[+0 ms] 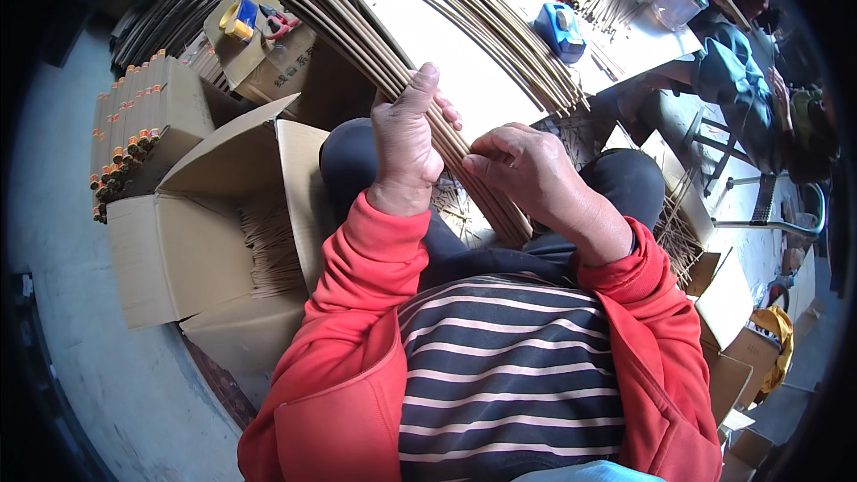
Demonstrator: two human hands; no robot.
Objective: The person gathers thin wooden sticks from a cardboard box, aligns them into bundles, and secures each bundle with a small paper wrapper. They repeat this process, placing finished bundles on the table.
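Observation:
A long bundle of thin brown sticks [361, 49], which look like incense sticks, slants across above my lap from the upper left to the lower right. My left hand [403, 147] is wrapped round its middle, thumb lying on top. Lower down, my right hand [540, 170] is closed at the side of the same bundle, with thumb and forefinger pinched against the sticks; its other fingertips are partly hidden. Beyond my hands, a row of loose brown sticks [500, 40] lies on the white table [451, 58].
A blue tape dispenser [561, 33] and a clear plastic container [681, 4] stand on the table. To my left are an open carton [210, 254] with sticks inside and banded stick bundles [129, 138]. Pliers [280, 22] lie on another carton. A person [736, 80] sits at the right.

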